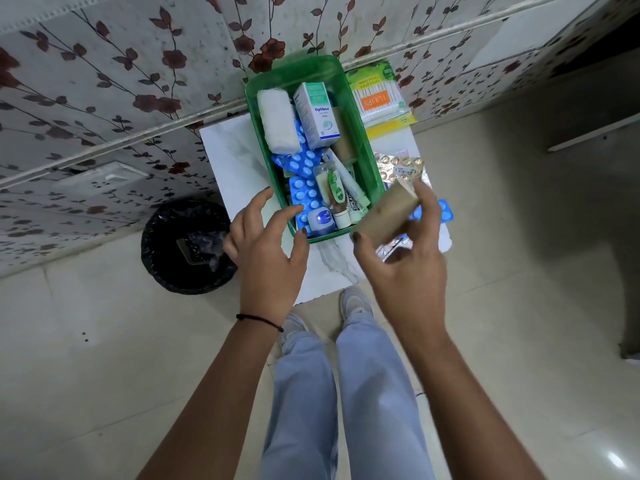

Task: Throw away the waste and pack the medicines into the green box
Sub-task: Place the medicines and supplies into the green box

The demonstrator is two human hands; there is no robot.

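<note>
— Standing over a small white table [239, 157] set against a floral-patterned wall [104, 81], a person held a tan cardboard-coloured roll [388, 211] in the right hand [398, 268], fingers and thumb closed around it, just off the near right corner of the green box [372, 157].

— And the other hand?

— The left hand [266, 251] hovered with its fingers spread and empty over the box's near left corner, partly covering that rim. A thin black band [259, 319] circled the wrist.

— What lay in the box?

— A white gauze roll [278, 121], a white carton [317, 114] printed "Optibex", blue blister strips [301, 161], tubes and a small blue-capped jar [321, 219]. A second brown roll [344, 143] sat against the right wall.

— What was outside it?

— A pack of cotton swabs [377, 97], its orange label upside down to the camera and too blurred to read with certainty, rested at the table's far right. Gold-foil tablet strips [398, 166] lay beside the box's right wall, and a blue strip [445, 211] showed behind the right hand, which hid much of it.

— Any bin?

— A black-lined waste bin [188, 245] stood on the tiled floor, left of the table, with something crumpled inside. Pale trousers [301, 393] and light shoes [356, 304] showed below.
</note>
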